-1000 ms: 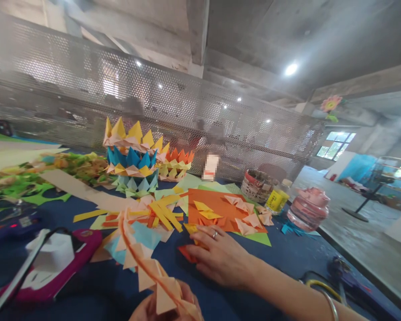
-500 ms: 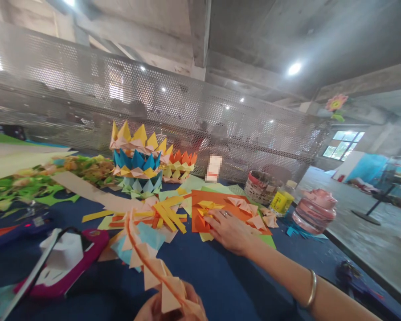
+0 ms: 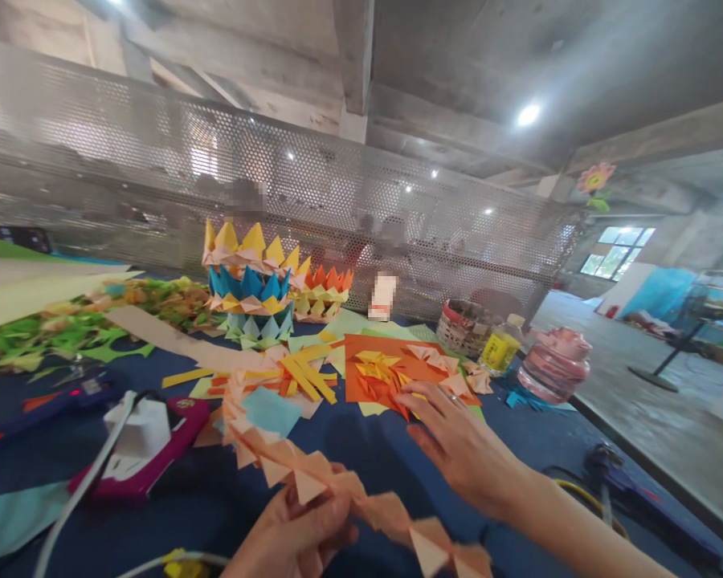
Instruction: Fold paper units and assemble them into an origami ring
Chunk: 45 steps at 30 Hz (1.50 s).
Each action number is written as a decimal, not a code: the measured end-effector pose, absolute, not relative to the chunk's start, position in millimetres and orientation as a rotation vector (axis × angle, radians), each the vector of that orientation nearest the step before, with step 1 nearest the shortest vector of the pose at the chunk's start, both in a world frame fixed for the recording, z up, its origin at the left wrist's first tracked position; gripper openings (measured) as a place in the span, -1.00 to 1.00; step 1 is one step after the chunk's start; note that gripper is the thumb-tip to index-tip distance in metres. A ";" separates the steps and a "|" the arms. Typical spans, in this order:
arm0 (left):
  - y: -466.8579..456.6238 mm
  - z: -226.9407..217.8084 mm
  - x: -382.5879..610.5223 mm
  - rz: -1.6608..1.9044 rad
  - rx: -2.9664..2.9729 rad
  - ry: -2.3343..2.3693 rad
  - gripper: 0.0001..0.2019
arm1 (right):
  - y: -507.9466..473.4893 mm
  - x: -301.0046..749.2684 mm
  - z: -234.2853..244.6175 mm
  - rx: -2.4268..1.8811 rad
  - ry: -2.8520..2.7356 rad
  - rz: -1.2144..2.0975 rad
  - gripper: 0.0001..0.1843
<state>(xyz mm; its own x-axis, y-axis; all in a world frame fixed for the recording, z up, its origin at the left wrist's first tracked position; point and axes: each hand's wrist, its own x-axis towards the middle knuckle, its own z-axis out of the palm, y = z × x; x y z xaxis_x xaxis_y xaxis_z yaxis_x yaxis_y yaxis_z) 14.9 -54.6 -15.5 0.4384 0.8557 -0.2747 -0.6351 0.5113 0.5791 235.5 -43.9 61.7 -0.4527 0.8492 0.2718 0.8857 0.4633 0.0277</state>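
Observation:
My left hand (image 3: pixel 304 522) pinches a long peach chain of folded paper triangles (image 3: pixel 313 478) near its middle. One end of the chain curls up toward the paper scraps; the other trails to the lower right. My right hand (image 3: pixel 463 449) reaches over an orange paper sheet (image 3: pixel 361 389), fingers stretched and apart. Its fingertips are beside small orange folded pieces (image 3: pixel 391 393); whether they touch is unclear. Yellow folded pieces (image 3: pixel 377 361) and pale pink folded pieces (image 3: pixel 437 359) also lie on that sheet.
Stacked paper crowns (image 3: pixel 250 281) stand behind yellow paper strips (image 3: pixel 304 377). At left are a magenta power strip (image 3: pixel 174 437), its white cable and a glue gun (image 3: pixel 90 393). A yellow-labelled bottle (image 3: pixel 501 347), a pink jug (image 3: pixel 554 365) and another tool (image 3: pixel 644 490) are at right.
My right hand has drawn back toward me and right, off the yellow pieces, uncovering orange ones. My left hand has risen slightly, and more of the peach chain now shows to its right.

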 end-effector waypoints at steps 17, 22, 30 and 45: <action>-57.3 3.5 27.8 0.993 0.332 0.655 -0.82 | -141.8 248.2 40.8 -1.658 -1.958 0.521 -0.64; -59.8 7.3 27.5 0.991 0.366 0.645 -0.81 | -143.3 244.4 33.8 -1.633 -1.951 0.465 -0.67; -60.3 4.2 30.1 0.992 0.362 0.631 -0.81 | -143.5 253.2 20.3 -1.694 -1.751 0.186 -0.62; -91.7 9.8 34.2 0.650 0.613 0.488 -0.68 | -130.8 254.3 11.4 -1.684 -1.776 -0.008 -0.63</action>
